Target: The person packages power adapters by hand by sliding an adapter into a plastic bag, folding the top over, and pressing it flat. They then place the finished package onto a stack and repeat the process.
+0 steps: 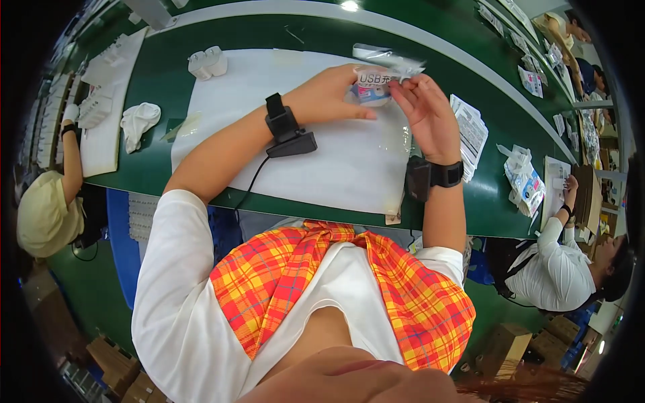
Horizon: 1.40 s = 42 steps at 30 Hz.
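Note:
A clear plastic pouch with a printed white, blue and pink label (373,87) is between my two hands, above a white work sheet (316,161). Its shiny transparent flap (393,59) sticks up at the far side. My left hand (329,95) grips the pouch from the left; its fingers pass behind it and its thumb stretches out below. At the pouch's right edge, my right hand (430,114) pinches the plastic with thumb and fingertips, the other fingers curled. What is inside the pouch cannot be made out. Each wrist carries a black strapped device.
Small white plastic parts (208,63) stand at the sheet's far left corner. A white cloth glove (140,124) lies farther left. To the right are stacked printed leaflets (469,134) and a heap of labelled pouches (523,178). People work at both sides of the green table (494,124).

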Each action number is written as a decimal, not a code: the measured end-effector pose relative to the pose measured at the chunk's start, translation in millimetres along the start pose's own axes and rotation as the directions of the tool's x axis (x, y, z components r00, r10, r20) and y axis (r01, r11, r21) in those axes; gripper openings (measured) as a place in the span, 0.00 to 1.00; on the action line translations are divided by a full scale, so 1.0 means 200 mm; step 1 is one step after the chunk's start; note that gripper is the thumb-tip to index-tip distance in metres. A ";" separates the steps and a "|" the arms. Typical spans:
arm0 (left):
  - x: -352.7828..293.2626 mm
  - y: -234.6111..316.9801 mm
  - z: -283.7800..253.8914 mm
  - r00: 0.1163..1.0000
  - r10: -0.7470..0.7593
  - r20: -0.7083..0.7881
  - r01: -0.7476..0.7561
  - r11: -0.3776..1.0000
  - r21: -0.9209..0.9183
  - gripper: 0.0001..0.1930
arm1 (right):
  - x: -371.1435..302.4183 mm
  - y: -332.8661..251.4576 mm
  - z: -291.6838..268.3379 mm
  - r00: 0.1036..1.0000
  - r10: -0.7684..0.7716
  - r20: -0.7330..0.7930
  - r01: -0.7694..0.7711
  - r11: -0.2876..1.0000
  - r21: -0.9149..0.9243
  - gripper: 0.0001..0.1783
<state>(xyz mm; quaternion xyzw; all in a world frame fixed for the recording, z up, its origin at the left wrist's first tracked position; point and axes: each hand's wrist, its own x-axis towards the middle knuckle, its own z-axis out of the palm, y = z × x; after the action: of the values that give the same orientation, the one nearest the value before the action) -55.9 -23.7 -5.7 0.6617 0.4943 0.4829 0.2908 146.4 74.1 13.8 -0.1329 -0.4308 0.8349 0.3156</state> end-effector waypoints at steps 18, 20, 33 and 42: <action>0.01 -0.01 0.03 0.855 -0.512 -0.084 0.325 0.655 -0.682 0.16 | 0.01 0.09 0.07 0.953 -0.107 -0.282 -0.078 0.815 -0.574 0.15; 0.04 -0.04 0.00 0.920 -0.333 -0.204 0.209 0.861 -0.463 0.14 | 0.04 0.09 0.07 0.956 -0.186 -0.228 0.050 0.867 -0.496 0.14; -0.02 -0.07 -0.05 0.954 -0.166 0.249 0.020 0.866 0.500 0.14 | -0.08 -0.02 0.18 0.883 0.079 0.463 0.469 -0.120 -0.875 0.13; -0.05 -0.11 0.00 0.969 -0.128 0.210 0.005 0.863 0.505 0.16 | -0.01 0.09 0.21 0.964 0.175 0.199 0.213 -0.063 -0.975 0.07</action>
<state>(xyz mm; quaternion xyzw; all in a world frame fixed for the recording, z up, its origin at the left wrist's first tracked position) -64.6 -25.5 -27.7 0.7494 0.5871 0.2459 0.1827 120.4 37.9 24.5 -0.2021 -0.9417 0.2599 0.0694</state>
